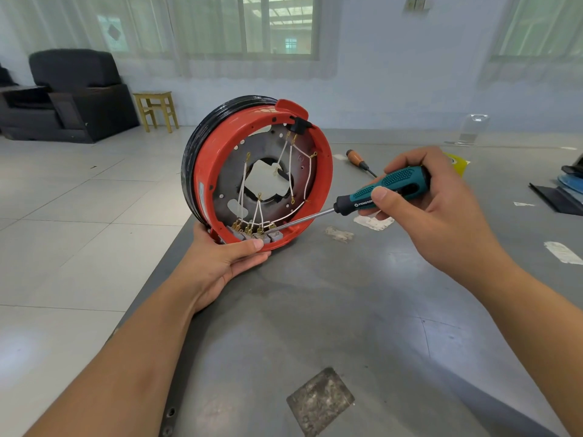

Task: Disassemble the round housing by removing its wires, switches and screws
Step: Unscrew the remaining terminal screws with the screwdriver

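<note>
Grey table (pixel 362 326) nearest, with a dark scuffed square patch (pixel 320 400) near its front edge. Both forearms reach in over it.

Left hand (pixel 220 263) palm-up under the bottom rim of the round housing (pixel 205 171), thumb pressed over the rim by the switches, fingers curled behind. Housing stands on edge at the table's left edge, open side facing the person: red plastic ring, black band round the outside, grey metal plate inside with a ragged centre hole.

Row of grey switches (pixel 252 236) sits at the bottom inside the rim, brass terminals on top. White wires (pixel 257 212) fan up from them to ring lugs on the plate and to a black fitting at the top of the ring.

Right hand (pixel 422 203) clenched round a teal-and-black screwdriver (pixel 372 193), thumb on the grip. Shaft angles down-left, tip at the rightmost switch terminals; can't tell whether it's seated in a screw.

Scraps of white tape or paper (pixel 373 222) stuck to the table right of the housing. Further back, a second screwdriver (pixel 358 159) with an orange-and-black handle lies flat. Yellow item partly hidden behind the right hand. Clear plastic stand (pixel 470 130) at the far edge, dark and blue stuff at the far right.

Beyond: tiled floor, yellow wooden stool (pixel 156 110), black armchair (pixel 75 93), curtained windows.
</note>
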{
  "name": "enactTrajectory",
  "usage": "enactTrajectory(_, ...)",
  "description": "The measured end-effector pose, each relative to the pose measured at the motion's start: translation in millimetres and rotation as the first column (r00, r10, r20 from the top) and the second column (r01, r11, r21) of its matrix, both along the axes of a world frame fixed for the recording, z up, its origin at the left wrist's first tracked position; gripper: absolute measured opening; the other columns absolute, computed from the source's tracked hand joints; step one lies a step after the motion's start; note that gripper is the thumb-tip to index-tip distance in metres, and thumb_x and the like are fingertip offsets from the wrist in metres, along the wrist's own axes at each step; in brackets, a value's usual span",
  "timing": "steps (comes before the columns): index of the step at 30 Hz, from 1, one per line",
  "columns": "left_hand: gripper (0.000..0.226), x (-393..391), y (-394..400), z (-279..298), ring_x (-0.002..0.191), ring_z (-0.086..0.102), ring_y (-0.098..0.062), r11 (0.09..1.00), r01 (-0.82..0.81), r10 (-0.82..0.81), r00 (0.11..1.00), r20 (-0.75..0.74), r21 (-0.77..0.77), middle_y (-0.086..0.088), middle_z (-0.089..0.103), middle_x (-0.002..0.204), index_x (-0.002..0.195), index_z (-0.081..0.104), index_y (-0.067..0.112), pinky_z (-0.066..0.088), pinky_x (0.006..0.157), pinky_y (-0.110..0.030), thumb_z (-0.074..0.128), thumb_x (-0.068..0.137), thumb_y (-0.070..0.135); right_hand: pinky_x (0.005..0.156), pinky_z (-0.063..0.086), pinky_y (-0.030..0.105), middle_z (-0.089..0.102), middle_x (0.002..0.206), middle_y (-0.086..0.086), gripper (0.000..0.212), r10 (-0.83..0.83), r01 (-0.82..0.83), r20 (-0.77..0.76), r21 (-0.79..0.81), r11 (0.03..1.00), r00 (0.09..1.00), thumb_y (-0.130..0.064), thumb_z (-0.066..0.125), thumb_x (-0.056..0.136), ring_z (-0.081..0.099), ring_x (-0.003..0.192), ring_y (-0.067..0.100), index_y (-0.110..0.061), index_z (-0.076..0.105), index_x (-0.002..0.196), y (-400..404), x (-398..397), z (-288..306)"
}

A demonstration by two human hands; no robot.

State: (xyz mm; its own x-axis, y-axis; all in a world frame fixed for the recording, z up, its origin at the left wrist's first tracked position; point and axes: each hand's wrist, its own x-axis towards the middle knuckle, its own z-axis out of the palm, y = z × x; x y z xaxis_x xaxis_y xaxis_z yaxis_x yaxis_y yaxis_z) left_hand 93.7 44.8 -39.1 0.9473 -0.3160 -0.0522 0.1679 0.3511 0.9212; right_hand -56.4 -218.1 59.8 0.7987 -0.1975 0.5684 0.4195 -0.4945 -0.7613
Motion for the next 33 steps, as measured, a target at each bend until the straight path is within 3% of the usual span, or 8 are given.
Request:
enactTrajectory(4,0.1,0.1,-0.6,-0.1,0.107,0.076,-0.042,1.0,-0.005,0.005,1.0,0.005,0.0,-0.019,0.065,0.141,0.145,0.042,0.024,0.065,0.087,-0.054,0.086,0.063,-0.014,0.076,0.063,0.034,0.067,0.113,-0.005,0.025,-0.042,0.043,0.035,-0.048,0.998,0.999,-0.031,0.071,0.089,0.078,0.085,0.015,-0.04,0.052,0.102,-0.9,-3.7,6.7)
enactTrajectory(15,0.096,-0.1,-1.3,0.1,0.105,0.077,-0.044,1.0,-0.002,0.002,1.0,-0.001,0.025,-0.02,0.063,0.141,0.146,0.042,0.026,0.066,0.082,-0.05,0.083,0.072,-0.02,0.071,0.06,0.02,0.065,0.114,-0.003,0.027,0.022,-0.022,0.026,-0.036,0.999,0.999,-0.015,0.072,0.095,0.078,0.083,0.014,-0.032,0.052,0.103,1.5,-2.5,3.5)
enactTrajectory(24,0.09,-6.8,-4.4,2.9,0.105,0.077,-0.041,0.997,-0.016,0.012,0.999,0.05,0.074,-0.02,0.061,0.142,0.145,0.042,0.022,0.066,0.084,-0.05,0.081,0.076,-0.022,0.072,0.059,0.02,0.068,0.111,0.004,0.025,-0.018,0.018,0.008,-0.105,0.994,1.0,-0.023,0.072,0.094,0.077,0.083,0.01,-0.034,0.051,0.103,4.3,-4.6,6.3)
enactTrajectory(28,0.09,-7.7,-6.2,2.5,0.103,0.078,-0.039,0.995,-0.043,0.038,0.997,0.063,0.086,-0.018,0.062,0.141,0.143,0.043,0.024,0.067,0.082,-0.048,0.08,0.076,-0.023,0.071,0.061,0.024,0.072,0.093,-0.008,0.024,-0.054,0.057,0.024,-0.157,0.986,0.998,-0.026,0.073,0.094,0.076,0.082,0.005,-0.033,0.051,0.103,8.2,-7.0,6.3)
enactTrajectory(33,0.091,-7.5,-7.6,1.6,0.105,0.078,-0.037,0.994,-0.073,0.067,0.995,0.072,0.081,-0.014,0.062,0.141,0.142,0.044,0.027,0.066,0.082,-0.05,0.08,0.076,-0.023,0.066,0.059,0.021,0.069,0.096,-0.022,0.027,-0.088,0.102,0.079,-0.192,0.976,0.993,-0.029,0.075,0.093,0.075,0.079,0.0,-0.034,0.051,0.105,14.1,-9.4,2.2)
